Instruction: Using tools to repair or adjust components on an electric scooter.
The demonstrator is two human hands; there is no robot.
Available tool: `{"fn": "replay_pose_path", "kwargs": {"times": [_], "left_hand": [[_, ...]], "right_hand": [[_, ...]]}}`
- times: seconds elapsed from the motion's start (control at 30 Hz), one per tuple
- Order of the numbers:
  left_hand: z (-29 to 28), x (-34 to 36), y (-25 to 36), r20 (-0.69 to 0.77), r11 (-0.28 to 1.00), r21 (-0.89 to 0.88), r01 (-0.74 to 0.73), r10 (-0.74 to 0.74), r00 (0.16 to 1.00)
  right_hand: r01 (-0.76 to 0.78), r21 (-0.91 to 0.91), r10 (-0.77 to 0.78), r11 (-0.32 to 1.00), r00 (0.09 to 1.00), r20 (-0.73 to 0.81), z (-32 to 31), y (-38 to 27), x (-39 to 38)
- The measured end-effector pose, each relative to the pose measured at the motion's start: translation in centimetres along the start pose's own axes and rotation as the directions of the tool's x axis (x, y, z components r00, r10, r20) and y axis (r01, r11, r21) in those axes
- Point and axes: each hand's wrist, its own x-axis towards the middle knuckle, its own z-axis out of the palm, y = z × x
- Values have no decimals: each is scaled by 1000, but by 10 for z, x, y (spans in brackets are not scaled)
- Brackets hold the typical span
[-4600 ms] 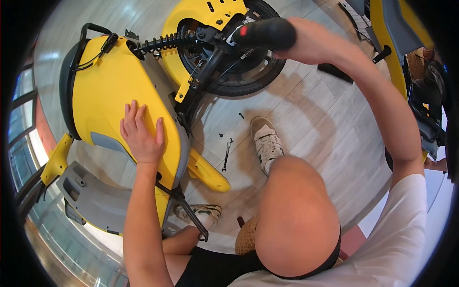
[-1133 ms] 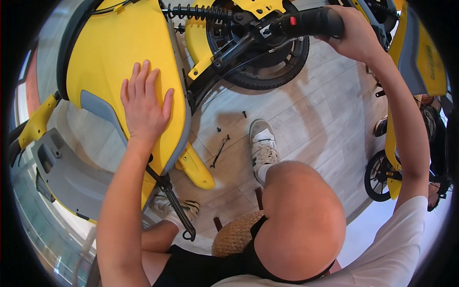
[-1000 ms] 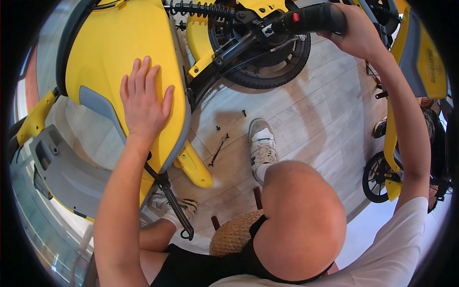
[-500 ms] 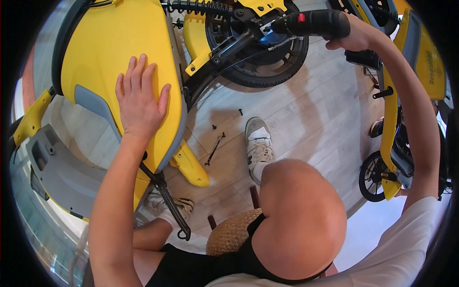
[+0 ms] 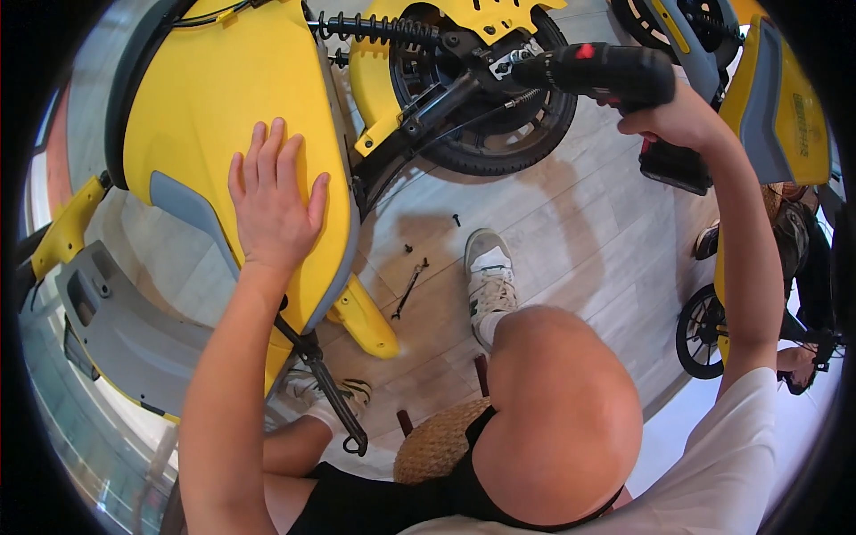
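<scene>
My left hand point(image 5: 275, 214) lies flat, fingers spread, on the yellow body panel point(image 5: 192, 98) of a scooter-like vehicle tipped on its side. Out at the upper right, my right hand point(image 5: 669, 120) grips a black cordless drill point(image 5: 597, 71) by its handle, the battery hanging below. The drill points left at the hub area of the wheel point(image 5: 560, 125), by a silver metal bracket point(image 5: 517, 59). Whether its tip touches a fastener cannot be made out. A black coil-spring shock absorber point(image 5: 379, 29) runs between the body and the wheel.
On the wooden floor lie a small wrench point(image 5: 408, 292) and a few dark screws point(image 5: 456, 219). My shoe point(image 5: 490, 276) stands near them. A black kickstand point(image 5: 332, 392) juts toward me, beside a woven stool point(image 5: 437, 441). Another yellow vehicle point(image 5: 785, 107) stands at right, with a person point(image 5: 802, 259) behind it.
The drill and my right hand have shifted right and slightly down, baring more of the silver bracket. The bluish glow near the drill's tip is gone. My left hand stays on the panel.
</scene>
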Motion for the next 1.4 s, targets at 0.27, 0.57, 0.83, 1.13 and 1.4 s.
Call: {"fn": "replay_pose_path", "kwargs": {"times": [0.27, 0.57, 0.83, 1.13, 1.4], "left_hand": [[2, 1, 4, 8, 999, -49, 18, -17, 1000], [-5, 0, 3, 34, 1000, 12, 24, -25, 999], [-5, 5, 9, 43, 999, 43, -2, 0, 999], [-2, 5, 16, 21, 1000, 12, -7, 7, 1000], [-3, 7, 15, 26, 999, 41, -17, 16, 1000]], "right_hand": [[28, 149, 9, 988, 969, -246, 73, 121, -96], [-295, 355, 445, 887, 753, -485, 301, 215, -140], [-561, 490, 744, 667, 534, -402, 390, 253, -155], [-399, 548, 650, 736, 644, -404, 395, 261, -151], [-635, 69, 636, 770, 771, -4, 311, 305, -124]]}}
